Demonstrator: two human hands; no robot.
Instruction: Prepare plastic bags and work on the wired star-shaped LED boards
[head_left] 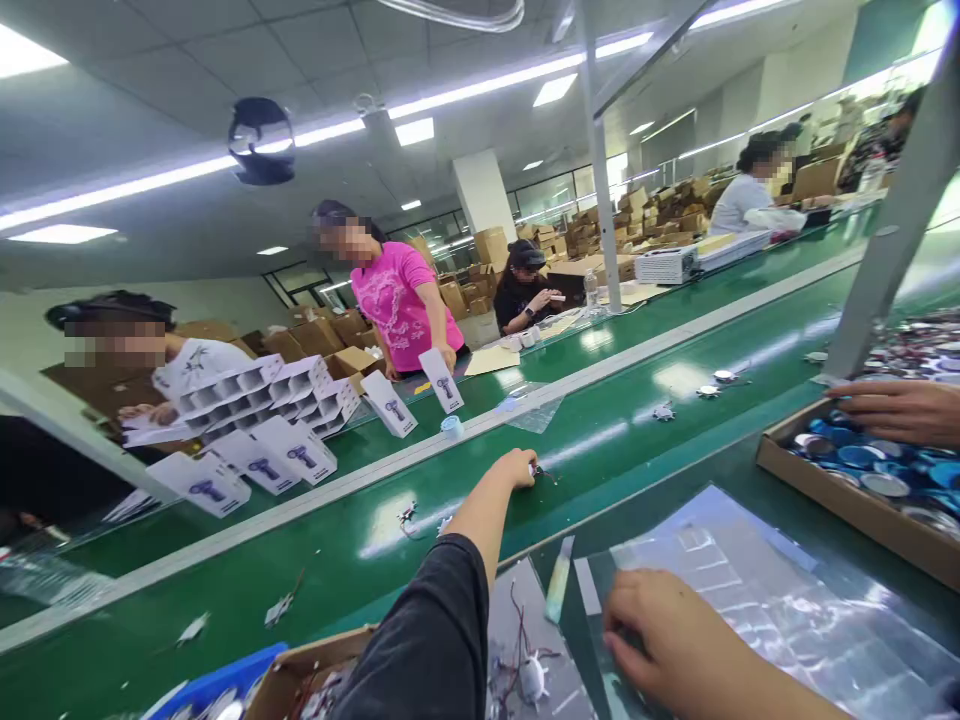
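Observation:
My left hand (516, 468) is stretched out over the green conveyor belt (622, 490). Its fingers pinch a small white part with thin dark wires (534, 471), mostly covered by the fingertips. Nearer to me, my right hand (667, 630) hovers at the edge of a clear plastic sheet (750, 600), fingers loosely curled and apart, with nothing visible in them. Between my arms lies another white part with red and black wires (534, 678) on a grey surface. A glue-like tube (559, 580) rests beside it.
A co-worker's hand (900, 410) reaches over a cardboard tray (780, 460) of blue and silver discs at right. More wired parts (664, 411) lie along the belt. White printed boxes (277, 455) stand beyond the rail. A metal post (885, 220) rises at right; several people sit or stand opposite.

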